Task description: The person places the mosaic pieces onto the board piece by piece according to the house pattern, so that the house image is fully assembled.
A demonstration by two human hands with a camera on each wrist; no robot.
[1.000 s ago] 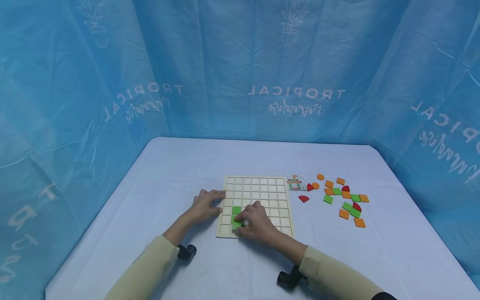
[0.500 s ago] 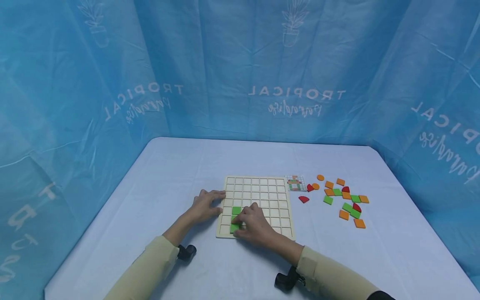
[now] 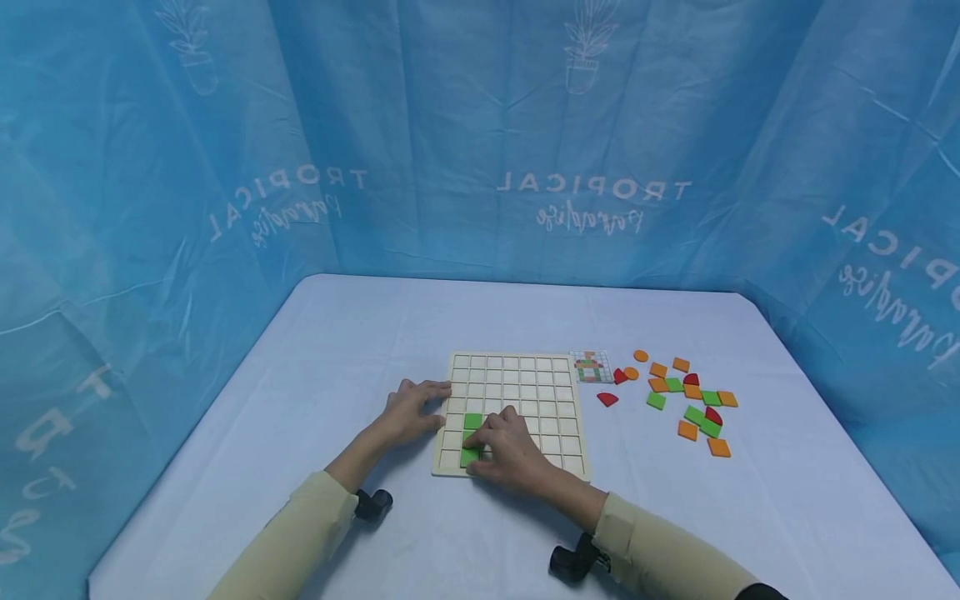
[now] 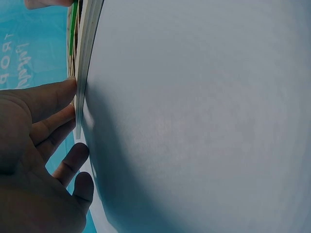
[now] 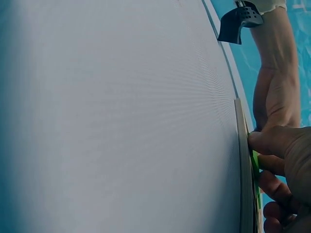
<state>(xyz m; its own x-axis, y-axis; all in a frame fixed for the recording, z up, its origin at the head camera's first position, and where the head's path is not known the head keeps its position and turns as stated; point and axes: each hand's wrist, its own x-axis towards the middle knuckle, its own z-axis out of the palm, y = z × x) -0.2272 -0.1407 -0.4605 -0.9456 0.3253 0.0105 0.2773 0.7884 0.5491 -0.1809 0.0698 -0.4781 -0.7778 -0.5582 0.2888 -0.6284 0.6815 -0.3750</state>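
Observation:
A pale wooden grid board [image 3: 533, 375] lies on the table. My left hand [image 3: 407, 417] rests at its left edge, thumb and fingertips touching the side, fingers fairly straight. The left wrist view shows the thumb against the board's edge [image 4: 89, 43]. My right hand [image 3: 513, 450] reaches over the lower left of the board, thumb and finger pinching a green square tile [image 3: 469, 458] in the second column, lowest row. Above it in that column lie two green tiles, the top one [image 3: 473, 421] in full view, the other partly under my fingers.
A small printed pattern card [image 3: 592, 367] touches the board's upper right corner. Right of it are scattered loose pieces: orange squares [image 3: 718, 447], orange discs [image 3: 641, 355], green squares [image 3: 656, 401] and red quarter-rounds [image 3: 608, 398]. Blue curtains [image 3: 465, 125] surround the white table [image 3: 375, 325].
The right hand has shifted slightly left with the lowest green tile, then stayed nearly still over the last half second. My left hand has not moved.

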